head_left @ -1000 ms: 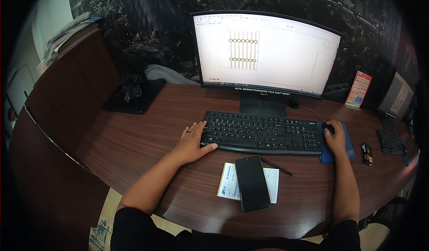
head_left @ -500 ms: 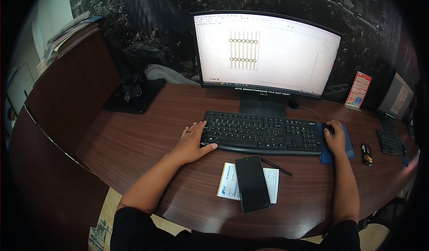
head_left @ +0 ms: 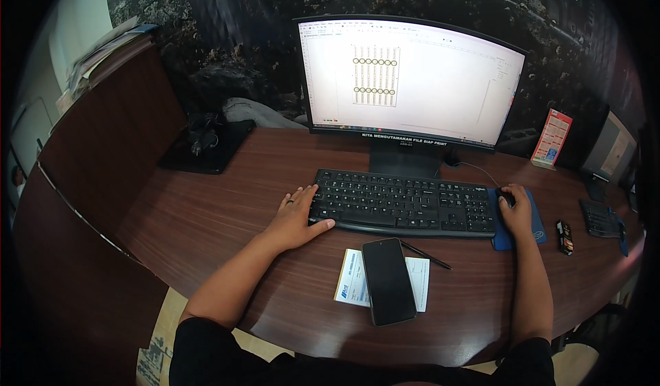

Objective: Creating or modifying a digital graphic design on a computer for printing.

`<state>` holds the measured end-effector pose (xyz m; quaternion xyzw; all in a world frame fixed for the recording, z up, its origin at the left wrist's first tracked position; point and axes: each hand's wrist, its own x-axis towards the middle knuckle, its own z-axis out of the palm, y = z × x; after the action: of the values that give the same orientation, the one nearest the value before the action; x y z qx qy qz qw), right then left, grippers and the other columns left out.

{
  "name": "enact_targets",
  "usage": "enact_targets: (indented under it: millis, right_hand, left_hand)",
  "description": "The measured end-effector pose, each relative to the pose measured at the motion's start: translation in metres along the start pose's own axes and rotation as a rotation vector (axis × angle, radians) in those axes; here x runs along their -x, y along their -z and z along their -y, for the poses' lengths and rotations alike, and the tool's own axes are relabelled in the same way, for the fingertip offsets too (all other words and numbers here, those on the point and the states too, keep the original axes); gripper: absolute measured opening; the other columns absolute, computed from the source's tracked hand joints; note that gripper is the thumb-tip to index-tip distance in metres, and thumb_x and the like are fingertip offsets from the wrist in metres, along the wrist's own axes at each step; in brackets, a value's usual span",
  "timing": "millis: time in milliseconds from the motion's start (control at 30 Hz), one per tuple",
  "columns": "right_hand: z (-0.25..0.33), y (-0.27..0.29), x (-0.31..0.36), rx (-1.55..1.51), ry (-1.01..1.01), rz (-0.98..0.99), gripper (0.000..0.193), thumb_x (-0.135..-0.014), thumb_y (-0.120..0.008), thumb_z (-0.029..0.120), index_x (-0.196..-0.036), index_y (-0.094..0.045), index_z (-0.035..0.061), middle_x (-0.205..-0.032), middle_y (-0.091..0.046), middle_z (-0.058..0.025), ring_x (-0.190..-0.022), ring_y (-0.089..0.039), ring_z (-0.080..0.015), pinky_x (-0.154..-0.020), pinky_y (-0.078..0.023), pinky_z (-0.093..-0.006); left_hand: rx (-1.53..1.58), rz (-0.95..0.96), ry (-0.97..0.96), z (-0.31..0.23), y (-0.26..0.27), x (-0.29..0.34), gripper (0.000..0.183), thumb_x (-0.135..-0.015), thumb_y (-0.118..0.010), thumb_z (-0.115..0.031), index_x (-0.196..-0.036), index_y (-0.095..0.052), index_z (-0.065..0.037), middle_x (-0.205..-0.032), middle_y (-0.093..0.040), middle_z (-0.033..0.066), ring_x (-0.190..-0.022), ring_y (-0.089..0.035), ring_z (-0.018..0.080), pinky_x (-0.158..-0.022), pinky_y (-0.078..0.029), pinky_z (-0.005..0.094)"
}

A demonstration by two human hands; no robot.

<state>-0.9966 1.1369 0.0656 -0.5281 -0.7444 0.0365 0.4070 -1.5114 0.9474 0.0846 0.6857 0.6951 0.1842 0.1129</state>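
Observation:
My left hand (head_left: 295, 219) rests at the left end of a black keyboard (head_left: 395, 204), with a ring on one finger. Its fingers lie spread along the keyboard's edge and the thumb touches the front corner. On the right, my right hand (head_left: 519, 213) is wrapped over a dark computer mouse (head_left: 507, 198), mostly hidden under the fingers. Beneath it is a blue mouse pad (head_left: 506, 237). Behind the keyboard stands a monitor (head_left: 447, 76), lit with a mostly white window and a drawing of long vertical strips crossed by two rows of circles.
A black phone (head_left: 390, 283) lies on a printed paper pad (head_left: 349, 279), with a pen (head_left: 427, 255) beside it. Right of the mouse pad are a small dark packet (head_left: 564, 237), a second keyboard (head_left: 599, 219) and a red desk calendar (head_left: 552, 138). A wooden partition (head_left: 110, 131) borders the left.

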Motion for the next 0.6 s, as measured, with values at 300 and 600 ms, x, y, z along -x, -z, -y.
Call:
enact_targets:
  millis: [300, 600]
  right_hand:
    - [0.0050, 0.0014, -0.0001, 0.018, 0.003, -0.004, 0.025, -0.080, -0.071, 0.005, -0.104, -0.069, -0.0003, -0.123, -0.064, -0.0196, -0.120, -0.061, -0.0362, -0.101, -0.049, -0.0407]
    - [0.0066, 0.0019, -0.0005, 0.017, -0.006, -0.001, 0.025, -0.080, -0.071, 0.005, -0.105, -0.070, 0.0003, -0.123, -0.064, -0.0189, -0.119, -0.062, -0.0362, -0.101, -0.049, -0.0410]
  left_hand:
    - [-0.003, 0.002, -0.001, -0.0001, 0.0004, 0.0006, 0.096, -0.090, -0.068, -0.055, -0.155, -0.027, 0.003, -0.156, -0.035, 0.0318, -0.151, -0.023, 0.0440, -0.124, -0.014, 0.0537]
    - [0.001, 0.012, 0.004, -0.0020, 0.0020, -0.0005, 0.096, -0.090, -0.068, -0.054, -0.155, -0.027, 0.004, -0.156, -0.034, 0.0317, -0.152, -0.022, 0.0440, -0.124, -0.014, 0.0535]
